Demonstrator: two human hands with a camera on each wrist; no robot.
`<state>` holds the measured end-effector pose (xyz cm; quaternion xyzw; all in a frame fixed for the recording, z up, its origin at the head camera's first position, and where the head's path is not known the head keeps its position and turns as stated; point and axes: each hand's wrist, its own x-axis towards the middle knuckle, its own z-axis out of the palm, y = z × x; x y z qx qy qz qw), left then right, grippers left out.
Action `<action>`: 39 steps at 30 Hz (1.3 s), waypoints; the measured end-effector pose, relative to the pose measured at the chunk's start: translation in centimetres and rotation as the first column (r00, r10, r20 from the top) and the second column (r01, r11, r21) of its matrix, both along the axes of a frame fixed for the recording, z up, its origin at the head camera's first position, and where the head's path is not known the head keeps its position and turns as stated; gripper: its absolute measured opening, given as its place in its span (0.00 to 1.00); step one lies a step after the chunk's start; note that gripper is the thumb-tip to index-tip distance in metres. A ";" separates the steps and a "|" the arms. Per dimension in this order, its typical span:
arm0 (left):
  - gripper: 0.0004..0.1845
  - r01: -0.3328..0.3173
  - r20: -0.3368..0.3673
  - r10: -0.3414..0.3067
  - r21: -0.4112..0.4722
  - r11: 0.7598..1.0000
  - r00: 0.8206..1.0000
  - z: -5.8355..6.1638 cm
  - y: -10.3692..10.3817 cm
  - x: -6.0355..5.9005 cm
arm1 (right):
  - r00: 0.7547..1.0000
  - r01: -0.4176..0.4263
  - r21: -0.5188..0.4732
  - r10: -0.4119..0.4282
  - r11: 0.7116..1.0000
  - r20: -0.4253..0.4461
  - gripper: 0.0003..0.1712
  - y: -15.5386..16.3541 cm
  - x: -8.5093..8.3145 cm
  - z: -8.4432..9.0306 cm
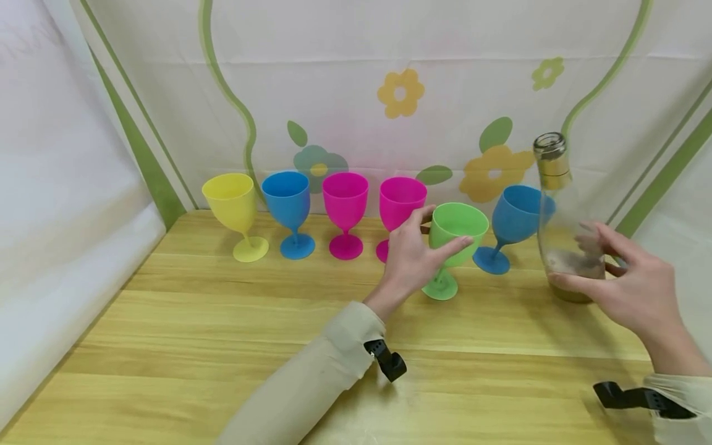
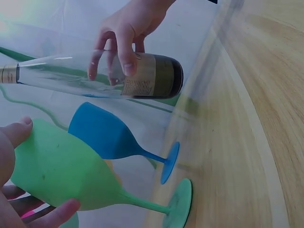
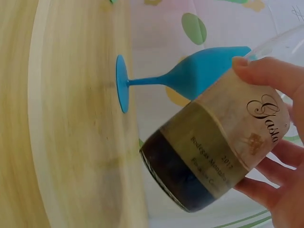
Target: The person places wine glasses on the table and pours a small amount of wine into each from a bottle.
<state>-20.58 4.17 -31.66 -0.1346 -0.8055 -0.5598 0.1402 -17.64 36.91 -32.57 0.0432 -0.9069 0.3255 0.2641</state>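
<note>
Around green goblet (image 1: 457, 235), left hand (image 1: 411, 256) grip; right hand (image 1: 634, 284) on bottle (image 1: 562, 228)

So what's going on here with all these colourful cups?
A person sits at a wooden table with a row of plastic goblets along the back. Their left hand grips the bowl of the green goblet, which stands in front of the row. Their right hand is wrapped around a clear glass bottle with its cap off, standing upright on the table beside a blue goblet. The bottle looks nearly empty.
</note>
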 end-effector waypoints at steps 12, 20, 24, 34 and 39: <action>0.42 -0.086 -0.006 0.085 -0.017 0.996 0.996 0.0 1.0 -1.0 | 0.981 -0.137 -0.197 0.160 0.971 0.109 0.51 -0.9 -0.6 -0.3; 0.41 -0.132 -0.010 0.132 -0.026 0.991 0.991 -0.1 2.1 -1.8 | 0.958 -0.195 -0.252 0.240 0.948 0.160 0.51 -0.7 -0.7 -0.8; 0.41 -0.146 -0.012 0.146 -0.051 0.988 0.989 -0.2 2.7 -2.2 | 0.948 -0.183 -0.270 0.243 0.945 0.207 0.51 -0.5 -0.4 -0.9; 0.42 -0.177 0.013 0.179 -0.090 0.980 0.984 0.1 3.7 -3.0 | 0.926 -0.245 -0.351 0.325 0.904 0.192 0.51 -1.1 -0.5 -1.2; 0.42 -0.178 0.043 0.182 -0.081 0.981 0.982 0.3 4.2 -3.4 | 0.914 -0.278 -0.373 0.364 0.885 0.181 0.52 -1.4 -0.6 -1.5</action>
